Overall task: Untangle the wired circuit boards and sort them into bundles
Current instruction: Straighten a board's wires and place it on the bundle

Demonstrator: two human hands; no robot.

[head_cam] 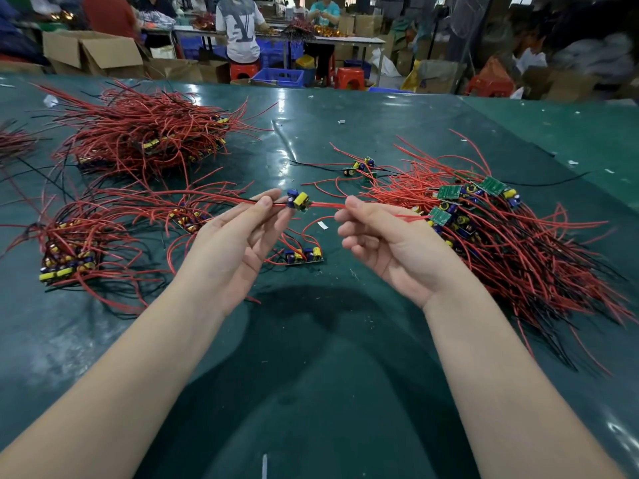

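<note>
While the left hand (238, 233) pinches the red and black leads between thumb and forefinger on one side and the right hand (377, 233) pinches the red leads on the other, a single circuit board (299, 201) hangs stretched between them above the middle of the table (363, 140), clear of the cloth. The remaining fingers of both hands are loosely curled and hold nothing. To finish this step well, I would judge it best to keep the wires taut and straight, run the pinch along them so they lie parallel, then lay the board on the sorted bundle (71, 252) toward the left edge with its components facing the same way as the others. The tangled heap (484, 229) toward the right edge is the likely source of more; pull from it slowly so loops do not snag. A loose board (304, 255) lies on the table just below the hands.
</note>
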